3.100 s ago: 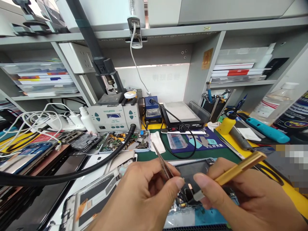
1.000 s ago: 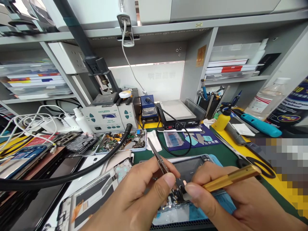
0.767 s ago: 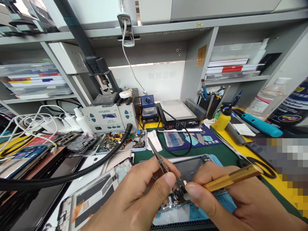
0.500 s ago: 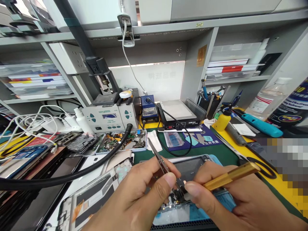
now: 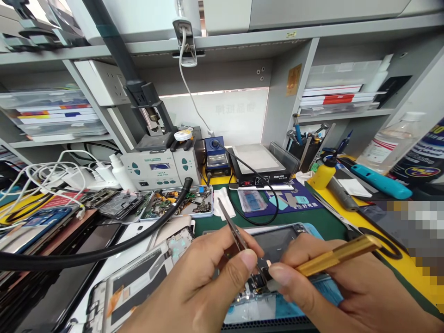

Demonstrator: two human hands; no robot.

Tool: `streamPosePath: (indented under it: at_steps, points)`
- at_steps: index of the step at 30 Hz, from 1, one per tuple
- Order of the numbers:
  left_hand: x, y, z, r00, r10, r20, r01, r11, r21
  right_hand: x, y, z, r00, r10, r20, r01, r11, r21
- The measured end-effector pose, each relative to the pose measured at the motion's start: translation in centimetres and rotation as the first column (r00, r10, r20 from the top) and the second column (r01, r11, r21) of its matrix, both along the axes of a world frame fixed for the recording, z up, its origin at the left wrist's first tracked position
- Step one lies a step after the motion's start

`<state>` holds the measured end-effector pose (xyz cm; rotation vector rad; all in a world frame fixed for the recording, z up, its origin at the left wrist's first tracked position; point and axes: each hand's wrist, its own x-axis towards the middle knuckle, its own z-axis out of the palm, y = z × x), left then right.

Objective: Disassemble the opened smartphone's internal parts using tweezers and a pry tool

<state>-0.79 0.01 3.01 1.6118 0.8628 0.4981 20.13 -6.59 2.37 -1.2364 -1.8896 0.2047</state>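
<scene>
My left hand [image 5: 208, 277] pinches a pair of metal tweezers [image 5: 227, 215], their tips pointing down into an opened phone [image 5: 275, 243]. In my right hand [image 5: 333, 282] is a gold-handled tool [image 5: 342, 256], gripped like a pen. Its grey, flat-looking tip meets the phone close to the tweezer tips, where small dark parts and metal contacts show. Exactly what the tips touch is hidden by my fingers. Beneath the phone lies a light blue wrap or pad [image 5: 322, 291]. Left of my left hand rests a bare phone frame [image 5: 138, 277].
A black hose [image 5: 114, 249] curves across the left side over stacked phones [image 5: 79, 268]. Behind are a tray of circuit boards [image 5: 204, 210], a hot air station [image 5: 159, 169] and a heating plate [image 5: 258, 159]. Scissors [image 5: 335, 212] and a yellow bottle [image 5: 325, 173] stand right.
The whole view has shifted slightly to the right. Both hands keep their grips, and the gold-handled tool's tip has moved very little beside the tweezers.
</scene>
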Motion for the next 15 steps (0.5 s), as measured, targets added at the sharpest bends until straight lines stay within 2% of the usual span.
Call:
streamPosePath:
  at_steps: [4, 9, 15]
  points:
    - [0.08, 0.03, 0.17, 1.0, -0.008, 0.008, 0.008, 1.0, -0.006, 0.01, -0.07, -0.3, 0.999, -0.019, 0.045, 0.022, 0.997, -0.068]
    - [0.11, -0.11, 0.21, 1.0, 0.006, 0.006, -0.006, 1.0, -0.004, 0.19, 0.27, -0.46, 1.0, 0.004, 0.026, -0.004, 1.0, -0.006]
    - [0.08, -0.24, 0.11, 0.999, 0.027, 0.024, -0.027, 1.0, -0.002, 0.04, 0.27, -0.28, 1.0, -0.005, 0.028, 0.005, 1.0, -0.027]
